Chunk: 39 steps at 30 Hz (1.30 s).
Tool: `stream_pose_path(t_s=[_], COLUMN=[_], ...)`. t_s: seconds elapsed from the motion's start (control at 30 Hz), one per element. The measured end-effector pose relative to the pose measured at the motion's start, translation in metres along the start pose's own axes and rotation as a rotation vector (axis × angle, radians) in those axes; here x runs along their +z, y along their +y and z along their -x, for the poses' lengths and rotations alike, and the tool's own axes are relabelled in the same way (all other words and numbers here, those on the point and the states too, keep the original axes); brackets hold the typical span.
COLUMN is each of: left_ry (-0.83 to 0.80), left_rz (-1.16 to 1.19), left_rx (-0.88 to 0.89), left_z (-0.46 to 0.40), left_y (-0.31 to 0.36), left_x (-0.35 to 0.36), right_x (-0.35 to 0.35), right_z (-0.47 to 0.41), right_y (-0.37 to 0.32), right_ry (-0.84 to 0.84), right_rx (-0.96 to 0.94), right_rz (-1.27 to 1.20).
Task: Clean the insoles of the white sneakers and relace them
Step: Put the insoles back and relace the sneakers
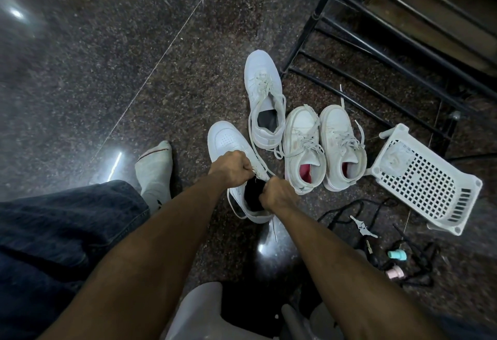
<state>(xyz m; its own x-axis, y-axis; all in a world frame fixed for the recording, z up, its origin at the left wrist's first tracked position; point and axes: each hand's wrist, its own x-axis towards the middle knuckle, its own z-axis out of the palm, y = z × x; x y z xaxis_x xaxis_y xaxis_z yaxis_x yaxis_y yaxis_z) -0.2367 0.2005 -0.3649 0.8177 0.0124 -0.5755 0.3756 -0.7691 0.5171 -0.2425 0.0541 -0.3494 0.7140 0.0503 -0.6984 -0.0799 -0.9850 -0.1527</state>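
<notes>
Right now both hands work at the nearest white sneaker (236,157), which lies on the dark stone floor (107,70) directly ahead of the person, its toe pointing away and to the left, its heel opening toward them. The left hand (231,169) has its grip curled tight on the laces (259,171) at the upper eyelets, on the left side of the tongue; the right hand (277,195) is fisted at the collar over the dark opening, apparently pinching lace or the collar edge, though exactly what it holds cannot be told. Since the shoe's long axis runs diagonally away from the body, any pull on the lace should, I judge, go back along that line toward the heel. Both hands are already on it, the left slightly farther up the shoe. Three more white sneakers (301,148) stand just beyond, beside a tipped white basket (419,178).
</notes>
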Motion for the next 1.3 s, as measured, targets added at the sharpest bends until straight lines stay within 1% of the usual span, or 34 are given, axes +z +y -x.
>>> stream_pose_path(t_s=[0.07, 0.17, 0.23, 0.3, 0.37, 0.47, 0.6, 0.67, 0.77, 0.87, 0.93, 1.1, 1.23, 1.3], left_ry=[-0.008, -0.007, -0.007, -0.012, -0.024, -0.028, -0.014, -0.005, 0.0, -0.004, -0.01, -0.01, -0.002, 0.005], left_rz=[-0.007, -0.022, -0.02, -0.03, -0.027, -0.035, -0.028, -0.017, 0.001, 0.015, 0.015, 0.004, 0.002, -0.001], left_rx=[-0.005, -0.006, 0.003, -0.001, -0.005, -0.006, 0.003, 0.004, -0.005, -0.021, -0.018, -0.022, -0.016, -0.016], left_z=[-0.003, -0.004, -0.005, -0.005, -0.004, -0.004, -0.004, -0.004, -0.002, -0.001, -0.002, 0.0, -0.002, -0.002], left_y=[0.0, 0.002, 0.003, 0.003, 0.001, 0.001, 0.001, 0.001, 0.003, 0.005, 0.005, 0.006, 0.003, 0.004], left_x=[0.002, 0.003, 0.005, 0.005, 0.005, 0.004, 0.004, 0.005, 0.006, 0.006, 0.006, 0.004, 0.006, 0.006], right_x=[-0.004, -0.01, -0.011, -0.007, -0.001, 0.004, 0.0, -0.002, 0.001, 0.004, 0.001, -0.001, -0.005, -0.008], right_z=[-0.005, -0.014, -0.017, -0.016, -0.011, -0.002, 0.008, 0.02, 0.038, 0.043, 0.041, 0.031, 0.022, 0.018], right_y=[0.0, 0.008, 0.016, 0.015, 0.011, 0.005, 0.0, 0.007, 0.035, 0.052, 0.049, 0.028, 0.022, 0.018], right_ry=[-0.064, -0.175, -0.226, -0.217, -0.138, -0.026, -0.029, -0.027, 0.076, 0.08, 0.038, -0.09, -0.246, -0.287], right_rx=[0.044, 0.094, 0.077, 0.014, -0.044, -0.205, -0.331, -0.391, -0.51, -0.528, -0.512, -0.431, -0.339, -0.31], right_rz=[-0.053, -0.276, -0.359, -0.163, 0.067, 0.357, 0.544, 0.587, 0.6, 0.533, 0.495, 0.512, 0.485, 0.481])
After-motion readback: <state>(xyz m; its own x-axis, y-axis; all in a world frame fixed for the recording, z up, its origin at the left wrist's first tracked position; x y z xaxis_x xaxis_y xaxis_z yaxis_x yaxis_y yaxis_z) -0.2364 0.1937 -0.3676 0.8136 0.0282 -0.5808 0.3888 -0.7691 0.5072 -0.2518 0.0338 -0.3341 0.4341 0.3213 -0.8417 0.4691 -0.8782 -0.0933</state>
